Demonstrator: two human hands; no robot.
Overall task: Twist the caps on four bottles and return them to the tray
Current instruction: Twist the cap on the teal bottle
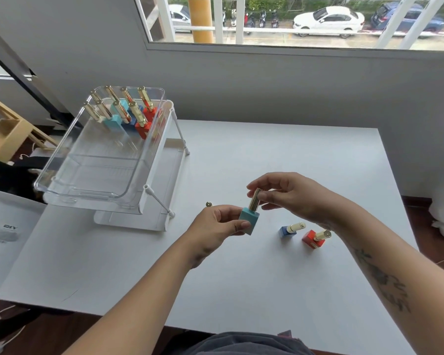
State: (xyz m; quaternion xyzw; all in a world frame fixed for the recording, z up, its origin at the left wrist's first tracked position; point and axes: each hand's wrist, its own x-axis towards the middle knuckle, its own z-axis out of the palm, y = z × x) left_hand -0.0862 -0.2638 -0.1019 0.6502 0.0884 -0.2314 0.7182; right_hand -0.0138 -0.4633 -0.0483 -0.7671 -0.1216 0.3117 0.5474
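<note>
White table (pixel 241 290) under a window: two hands meet on one teal bottle.

Over the table's middle, the left hand (pixel 215 228) grips the square body of the teal bottle (pixel 249 222) between thumb and fingers, lifted off the surface, while the right hand (pixel 290 196) pinches its gold cap (pixel 255 201) from above, so both hands are joined through the bottle. Just below the right wrist a blue bottle (pixel 287 231) and a red bottle (pixel 312 240) stand on the table, near each other, each with its cap on. A small gold round piece (pixel 209 204) shows just beyond the left hand. Farther off to that hand's left, a clear tray (pixel 62 162) sits tilted on a white stand (pixel 162 201), with rows of capped bottles (pixel 128 114) at its far end. Beyond, parked cars (pixel 328 20) show through the window.
</note>
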